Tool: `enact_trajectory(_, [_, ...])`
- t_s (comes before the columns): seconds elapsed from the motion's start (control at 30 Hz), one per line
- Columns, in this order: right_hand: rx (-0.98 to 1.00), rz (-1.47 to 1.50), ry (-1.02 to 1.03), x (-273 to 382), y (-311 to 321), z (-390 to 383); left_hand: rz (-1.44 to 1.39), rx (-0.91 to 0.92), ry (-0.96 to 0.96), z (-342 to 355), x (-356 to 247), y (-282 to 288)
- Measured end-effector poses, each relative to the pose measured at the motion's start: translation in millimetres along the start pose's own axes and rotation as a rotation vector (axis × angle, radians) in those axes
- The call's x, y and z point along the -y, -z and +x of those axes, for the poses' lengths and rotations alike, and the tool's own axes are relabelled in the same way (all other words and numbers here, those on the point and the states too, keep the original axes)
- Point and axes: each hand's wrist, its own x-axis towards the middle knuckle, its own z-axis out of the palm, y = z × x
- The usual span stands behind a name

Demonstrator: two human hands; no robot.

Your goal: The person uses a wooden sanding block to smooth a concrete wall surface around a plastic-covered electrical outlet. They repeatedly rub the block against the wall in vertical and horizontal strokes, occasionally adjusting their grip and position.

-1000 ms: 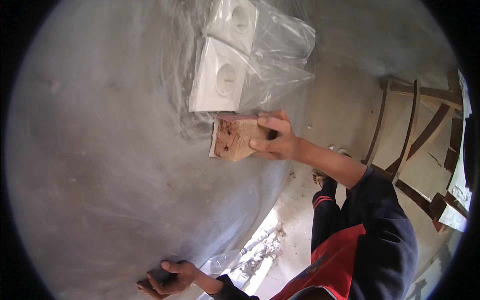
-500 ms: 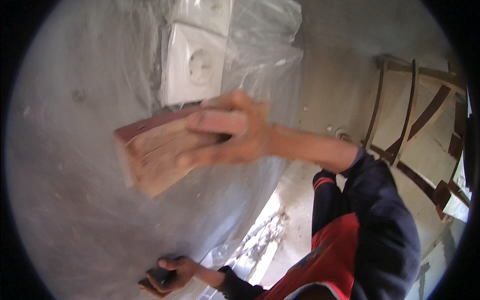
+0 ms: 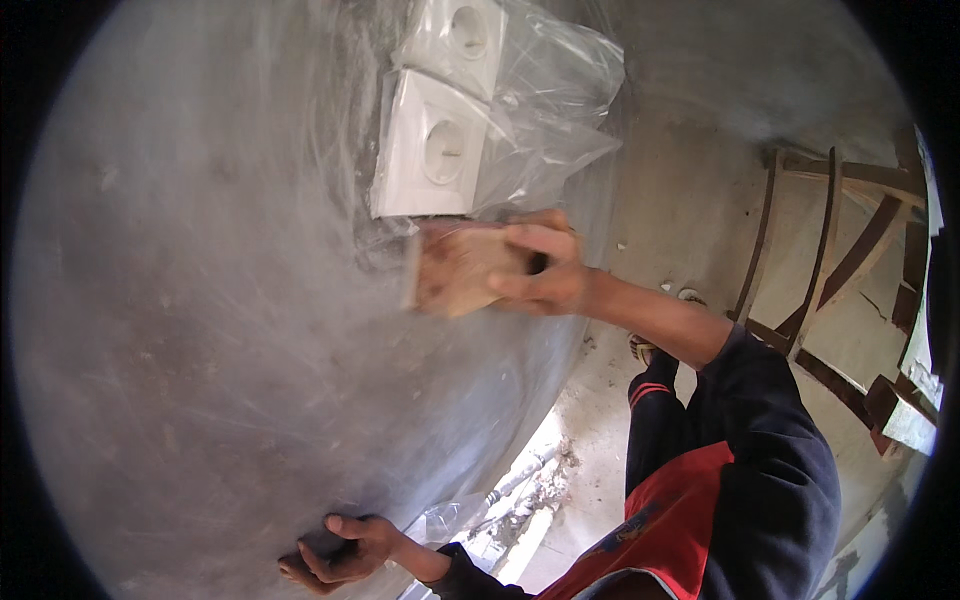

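Note:
My right hand (image 3: 545,265) grips a wooden sanding block (image 3: 460,265) with a reddish abrasive sheet along its upper face. Motion smears the block and fingers slightly. The block lies at the grey plastered wall (image 3: 230,330), just beneath the lower white wall socket (image 3: 430,145). At the lower left, my left hand (image 3: 345,555) is at the wall with curled fingers. Something dark shows between its thumb and fingers; whether it is an object or shadow is unclear.
A second socket (image 3: 465,35) sits above the first. Crumpled clear plastic (image 3: 545,100) hangs beside both. A brown wooden frame (image 3: 830,230) stands at the right. Rubble (image 3: 560,480) lies along the wall's foot, and my sandalled foot (image 3: 640,348) is on the floor.
My right hand has drawn the sanding block rightward, closer under the socket. The view has shifted, so the sockets appear lower and further right. My left hand looks nearly unmoved.

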Motion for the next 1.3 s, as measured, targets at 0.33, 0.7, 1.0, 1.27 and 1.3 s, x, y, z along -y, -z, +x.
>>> enact_trajectory(0.33, [0.093,0.025,0.005,2.2,2.9,10.8,0.124,0.023,-0.04,11.7,-6.2,6.4])
enact_trajectory(0.7, [0.217,-0.045,-0.014,11.1,18.6,-3.6,0.089,0.066,-0.022,7.3,-2.5,15.1])
enact_trajectory(1.0, [0.397,0.055,-1.005,121.5,117.0,-48.5,-0.063,0.036,0.063,7.4,-7.9,8.0])
enact_trajectory(1.27, [0.069,0.324,-1.709,144.3,147.8,-33.0,-1.294,0.773,0.466,-34.2,-86.9,82.8])
enact_trajectory(1.3, [0.054,0.331,-1.684,152.6,141.8,-17.6,-1.44,1.031,0.613,-46.7,-103.0,99.6])
